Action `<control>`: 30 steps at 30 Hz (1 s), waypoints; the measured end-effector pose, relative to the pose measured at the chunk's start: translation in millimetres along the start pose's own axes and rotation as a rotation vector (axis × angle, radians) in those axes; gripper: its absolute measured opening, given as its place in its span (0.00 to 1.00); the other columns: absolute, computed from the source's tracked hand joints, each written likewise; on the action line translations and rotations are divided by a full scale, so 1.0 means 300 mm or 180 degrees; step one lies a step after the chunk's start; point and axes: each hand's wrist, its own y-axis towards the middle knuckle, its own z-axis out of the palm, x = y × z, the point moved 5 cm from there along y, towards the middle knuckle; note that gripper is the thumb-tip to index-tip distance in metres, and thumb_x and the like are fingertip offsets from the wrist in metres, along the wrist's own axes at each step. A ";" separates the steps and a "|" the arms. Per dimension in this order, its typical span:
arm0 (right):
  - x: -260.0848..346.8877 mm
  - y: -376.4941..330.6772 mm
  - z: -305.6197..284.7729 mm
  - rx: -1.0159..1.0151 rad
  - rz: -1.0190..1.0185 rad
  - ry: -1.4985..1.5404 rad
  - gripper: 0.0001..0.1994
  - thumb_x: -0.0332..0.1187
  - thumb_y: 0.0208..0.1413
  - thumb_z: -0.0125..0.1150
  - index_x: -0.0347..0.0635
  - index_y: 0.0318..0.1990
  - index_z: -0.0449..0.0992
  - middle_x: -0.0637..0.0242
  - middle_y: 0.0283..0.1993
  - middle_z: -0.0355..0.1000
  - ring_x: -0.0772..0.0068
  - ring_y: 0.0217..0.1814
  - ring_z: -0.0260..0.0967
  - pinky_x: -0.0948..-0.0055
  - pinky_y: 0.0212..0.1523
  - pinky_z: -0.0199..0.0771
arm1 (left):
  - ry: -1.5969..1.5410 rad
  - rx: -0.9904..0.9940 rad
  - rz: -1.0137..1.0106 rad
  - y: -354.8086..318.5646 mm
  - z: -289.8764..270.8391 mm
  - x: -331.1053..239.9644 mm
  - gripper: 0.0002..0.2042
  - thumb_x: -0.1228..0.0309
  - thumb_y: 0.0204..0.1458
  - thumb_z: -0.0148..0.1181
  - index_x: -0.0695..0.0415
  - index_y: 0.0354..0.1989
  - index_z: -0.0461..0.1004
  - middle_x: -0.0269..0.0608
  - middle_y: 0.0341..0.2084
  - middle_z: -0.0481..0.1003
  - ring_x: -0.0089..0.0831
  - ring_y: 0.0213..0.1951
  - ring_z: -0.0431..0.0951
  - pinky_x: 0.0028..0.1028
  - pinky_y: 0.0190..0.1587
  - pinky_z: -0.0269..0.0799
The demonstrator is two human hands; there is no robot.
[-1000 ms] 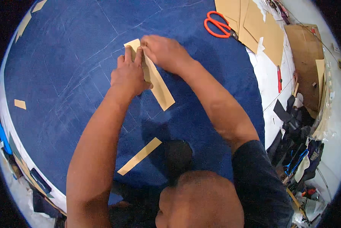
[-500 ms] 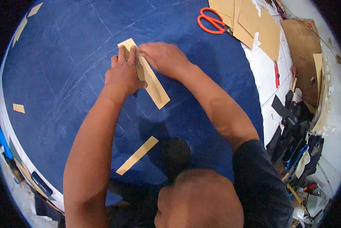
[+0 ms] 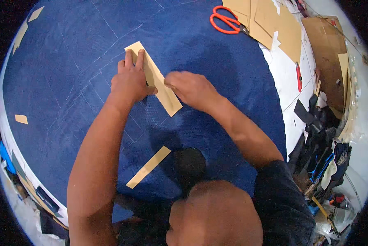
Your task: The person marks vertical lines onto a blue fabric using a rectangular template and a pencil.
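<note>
- Small tan paper scrap is seen lying on the blue fabric near the far left edge, well apart from the hands.
- Blue fabric is spread over the worktop; faint chalk lines are marked on it.
- Left hand is laid flat on the long tan card strip; fingers are extended and pressed on its upper end, nothing gripped.
- Card strip is placed diagonally on the fabric, upper left to lower right, between both hands.
- Second, narrower tan strip is seen lower down, apart from the hands.
- Right hand is set against the strip's right edge; fingers are curled, whether something is pinched cannot be told.
- Orange-handled scissors and tan card sheets are seen at upper right.
</note>
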 end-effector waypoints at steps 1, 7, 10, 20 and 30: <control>0.006 -0.022 -0.007 0.0054 0.0022 0.0022 0.07 0.32 0.58 0.58 0.46 0.43 0.74 0.64 0.39 0.75 0.56 0.41 0.76 0.59 0.39 0.78 | 0.0043 -0.0025 -0.0012 0.000 0.000 0.001 0.61 0.51 0.33 0.79 0.49 0.75 0.45 0.55 0.72 0.48 0.53 0.67 0.61 0.45 0.58 0.74; 0.023 -0.063 -0.040 -0.0464 0.0515 0.0254 0.11 0.34 0.55 0.60 0.48 0.47 0.77 0.66 0.44 0.76 0.59 0.46 0.75 0.59 0.46 0.78 | 0.0093 -0.0121 -0.0011 -0.015 0.001 0.020 0.61 0.50 0.32 0.80 0.48 0.75 0.46 0.52 0.72 0.49 0.51 0.68 0.61 0.49 0.58 0.72; 0.049 -0.119 0.025 -0.0683 -0.0046 -0.0401 0.13 0.35 0.54 0.62 0.50 0.47 0.79 0.68 0.49 0.77 0.62 0.53 0.74 0.53 0.60 0.70 | 0.0039 -0.0129 -0.0041 -0.015 -0.011 0.002 0.60 0.50 0.31 0.80 0.47 0.75 0.47 0.50 0.72 0.50 0.51 0.68 0.61 0.52 0.60 0.69; 0.076 -0.176 0.099 -0.0314 0.0094 -0.0783 0.15 0.37 0.53 0.64 0.54 0.49 0.80 0.73 0.54 0.75 0.59 0.66 0.63 0.28 0.71 0.41 | 0.0090 -0.0720 0.0312 -0.016 0.023 0.045 0.56 0.49 0.31 0.79 0.52 0.71 0.55 0.53 0.70 0.55 0.54 0.70 0.56 0.54 0.69 0.54; 0.053 -0.178 0.101 -0.0377 0.0144 -0.0582 0.15 0.37 0.53 0.64 0.53 0.49 0.79 0.73 0.55 0.75 0.60 0.66 0.63 0.27 0.71 0.40 | -0.0749 -0.1341 0.0786 -0.182 0.056 -0.035 0.34 0.60 0.48 0.69 0.59 0.63 0.66 0.56 0.66 0.61 0.56 0.68 0.59 0.49 0.71 0.52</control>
